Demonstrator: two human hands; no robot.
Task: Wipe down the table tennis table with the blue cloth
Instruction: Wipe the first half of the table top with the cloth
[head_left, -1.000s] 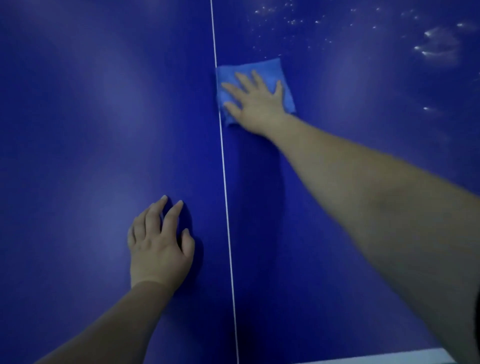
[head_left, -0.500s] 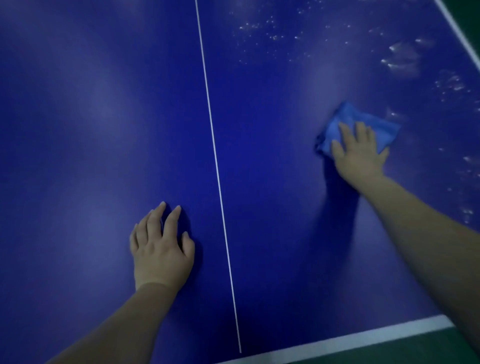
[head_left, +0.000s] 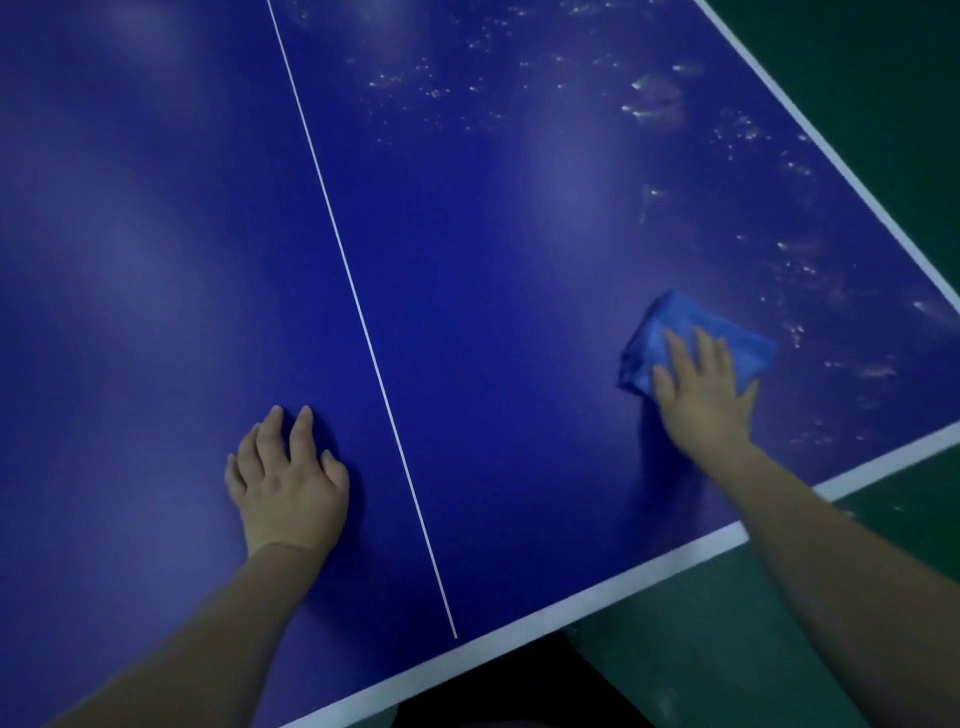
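The dark blue table tennis table (head_left: 493, 291) fills the view, with a thin white centre line (head_left: 363, 332) running up it. A crumpled blue cloth (head_left: 675, 332) lies on the right half, near the table's right corner. My right hand (head_left: 701, 389) presses flat on the cloth with straight, spread fingers. My left hand (head_left: 288, 478) rests on the bare surface left of the centre line, fingers slightly bent, holding nothing. White water droplets and smears (head_left: 654, 98) speckle the far right part of the table.
The table's white border runs along the near edge (head_left: 519, 631) and the right edge (head_left: 831, 150). Beyond both edges lies dark green floor (head_left: 727, 649).
My right hand has slid the cloth from beside the centre line to the right and nearer, towards the table's right corner. The left hand has stayed planted in place.
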